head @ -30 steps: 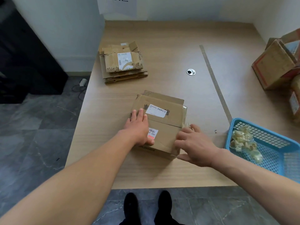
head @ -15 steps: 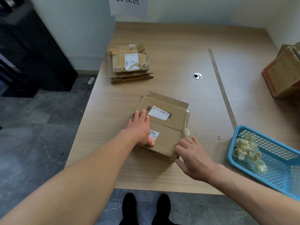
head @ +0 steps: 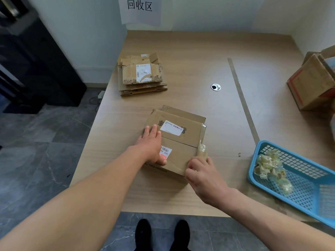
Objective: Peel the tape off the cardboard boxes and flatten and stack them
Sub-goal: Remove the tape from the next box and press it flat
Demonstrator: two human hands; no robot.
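Note:
A brown cardboard box (head: 183, 140) with white labels lies in the middle of the wooden table (head: 190, 60). My left hand (head: 151, 144) presses flat on its left side with straight fingers. My right hand (head: 201, 173) is at the box's near right corner, its fingertips pinching the clear tape (head: 202, 150) that runs up the right edge; part of that tape is lifted and crumpled. A stack of flattened boxes (head: 142, 74) lies at the far left of the table.
A blue plastic basket (head: 297, 180) holding crumpled tape pieces sits at the right front. Unflattened boxes (head: 311, 82) stand at the right edge. A round cable hole (head: 215, 87) and a seam strip mark the tabletop. My shoes show below the table's front edge.
My right hand has slid from the box's right edge down to its near right corner. My left hand stays pressed on the box.

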